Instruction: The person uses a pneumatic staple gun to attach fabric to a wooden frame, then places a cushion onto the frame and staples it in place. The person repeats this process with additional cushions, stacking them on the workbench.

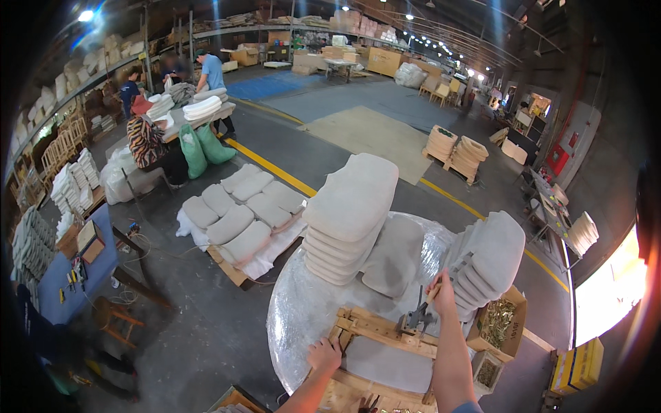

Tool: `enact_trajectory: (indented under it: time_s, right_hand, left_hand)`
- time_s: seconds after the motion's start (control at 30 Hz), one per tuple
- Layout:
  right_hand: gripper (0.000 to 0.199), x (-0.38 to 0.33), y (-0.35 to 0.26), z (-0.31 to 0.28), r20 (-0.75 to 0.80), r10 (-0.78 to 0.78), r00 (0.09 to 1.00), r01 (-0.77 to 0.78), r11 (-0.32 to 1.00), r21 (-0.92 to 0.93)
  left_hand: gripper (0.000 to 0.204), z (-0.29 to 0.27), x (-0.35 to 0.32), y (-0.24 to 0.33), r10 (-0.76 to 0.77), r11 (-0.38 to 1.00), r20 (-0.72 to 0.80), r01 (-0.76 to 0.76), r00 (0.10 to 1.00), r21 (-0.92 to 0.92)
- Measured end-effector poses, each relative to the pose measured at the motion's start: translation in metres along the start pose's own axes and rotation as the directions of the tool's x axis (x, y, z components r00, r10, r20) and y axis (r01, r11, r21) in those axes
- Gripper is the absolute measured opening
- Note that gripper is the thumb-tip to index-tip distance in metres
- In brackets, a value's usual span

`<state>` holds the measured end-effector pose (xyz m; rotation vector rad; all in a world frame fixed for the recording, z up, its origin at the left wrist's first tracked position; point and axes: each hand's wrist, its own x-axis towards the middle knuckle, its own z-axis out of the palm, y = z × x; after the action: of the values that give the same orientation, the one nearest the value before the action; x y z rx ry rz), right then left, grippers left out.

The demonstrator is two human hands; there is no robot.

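- The right hand [441,283] has its grip closed round the handle of a dark metal tool [415,318], which looks like a stapler or clamp press; its foot rests on a wooden frame [380,329].
- The left hand [323,354] lies on the near-left corner of that same frame, fingers curled loosely over the wood; whether it truly clasps the rail or merely presses on it, I cannot tell.
- The frame lies flat on the desk, with a grey seat pad [389,365] showing inside it, between the two hands.
- The desk [296,310] is round and wrapped in shiny clear plastic.
- Behind the frame stands a tall, leaning stack of grey cushions [348,220], and a second stack [490,258] rises at the right, just beyond the right hand; a single pad [396,255] lies between them.
- An open cardboard box of small brass-coloured fasteners [497,323] sits just right of the right forearm.
- On the floor to the left, a low pallet of more cushions [241,213] is spread out.
- Farther back, people work at another desk [200,113] piled with pale pads, beside two green sacks [203,148].
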<state>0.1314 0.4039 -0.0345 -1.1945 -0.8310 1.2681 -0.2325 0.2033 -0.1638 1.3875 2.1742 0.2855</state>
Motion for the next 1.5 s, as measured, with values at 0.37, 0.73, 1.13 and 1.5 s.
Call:
enact_trajectory:
  time_s: [0.37, 0.73, 1.13, 1.5]
  right_hand:
    - [0.056, -0.304, 0.162, -0.051, -0.604, 0.015, 0.797, -0.132, 0.980, -0.150]
    - [0.036, -0.428, 0.229, 0.101, -0.684, 0.393, 0.615, -0.345, 0.913, 0.215]
    - [0.032, -0.445, 0.241, 0.105, -0.910, -0.231, 0.345, 0.048, 0.972, -0.229]
    - [0.031, -0.534, 0.266, 0.115, -0.924, -0.278, 0.264, -0.555, 0.739, -0.381]
  left_hand:
    - [0.063, 0.009, 0.000, -0.005, 0.079, 0.991, 0.085, -0.069, 0.993, -0.113]
    - [0.062, -0.012, 0.012, -0.020, 0.087, 0.996, 0.146, -0.091, 0.986, 0.023]
    - [0.059, 0.024, 0.021, -0.017, 0.187, 0.977, 0.009, -0.187, 0.982, 0.100]
    - [0.065, 0.019, 0.019, -0.029, 0.259, 0.965, 0.159, -0.262, 0.953, -0.001]
